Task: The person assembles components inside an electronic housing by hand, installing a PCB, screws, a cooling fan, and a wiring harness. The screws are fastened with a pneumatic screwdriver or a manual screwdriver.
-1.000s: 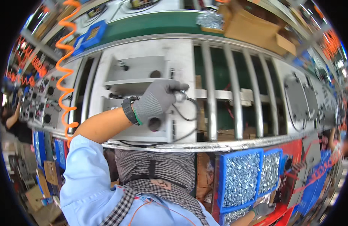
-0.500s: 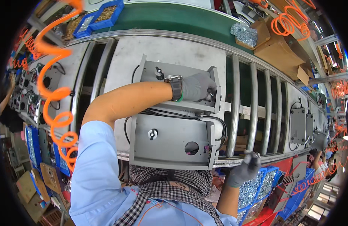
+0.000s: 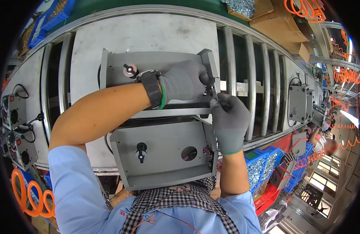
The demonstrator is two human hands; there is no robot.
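Observation:
Two grey sheet-metal housings lie in front of me, one behind the other. My gloved left hand (image 3: 184, 80) reaches over the far housing (image 3: 164, 58), its fingers closed at the right end wall. Against the outer side of that wall, my gloved right hand (image 3: 230, 121) has its thumb and fingers pinched together. What either hand grips is hidden by the fingers. A black knob (image 3: 130, 70) sits on the far housing's panel. The near housing (image 3: 160, 171) rests close to my body and has a similar black knob (image 3: 141, 153) and a round hole (image 3: 189, 153).
A white board (image 3: 148, 31) lies beneath the housings on the line. Metal rollers (image 3: 251, 85) run to the right, with another grey housing (image 3: 299, 102) beyond. Blue bins (image 3: 262, 165) of small metal parts stand at lower right. Orange coiled hoses (image 3: 33, 195) hang at left.
My right hand has risen from beside the parts bins to the far housing's right end, meeting my left hand there. The view has shifted, and the near housing's knob is turned differently.

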